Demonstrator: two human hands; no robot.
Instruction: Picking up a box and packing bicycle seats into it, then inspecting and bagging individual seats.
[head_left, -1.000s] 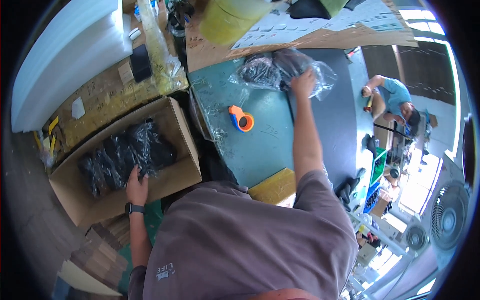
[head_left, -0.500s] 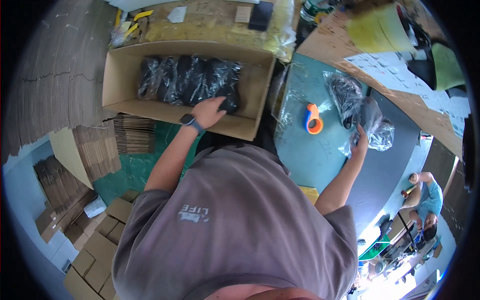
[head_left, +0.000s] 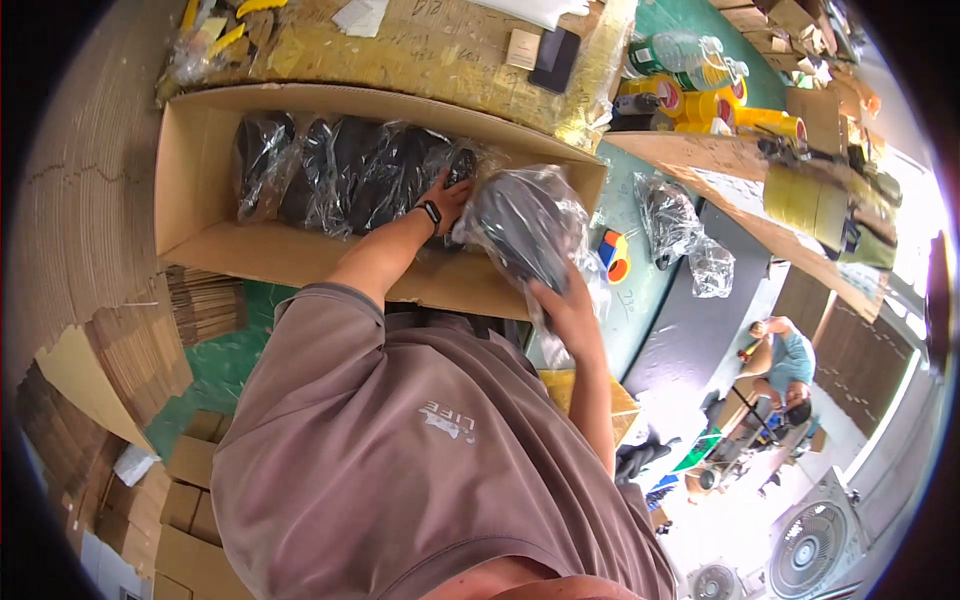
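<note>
An open cardboard box (head_left: 200, 245) lies in front of me with several black items wrapped in clear plastic (head_left: 340, 180) lined up inside. My left hand (head_left: 447, 195), a watch on its wrist, rests against the bagged items at the box's right end. My right hand (head_left: 560, 300) grips a black item in a clear plastic bag (head_left: 525, 230) from below, holding it over the box's right edge.
Two more bagged black items (head_left: 680, 235) and an orange-and-blue tape dispenser (head_left: 612, 255) lie on the green table (head_left: 640, 300). Yellow tape rolls (head_left: 720, 105) stand behind. Flat cardboard stacks (head_left: 110, 250) lie left. Another person (head_left: 785, 365) crouches far right near a fan (head_left: 805, 545).
My right hand has lifted a bagged item from the green table and carried it left to the box. My left hand stays inside the box against the packed items.
</note>
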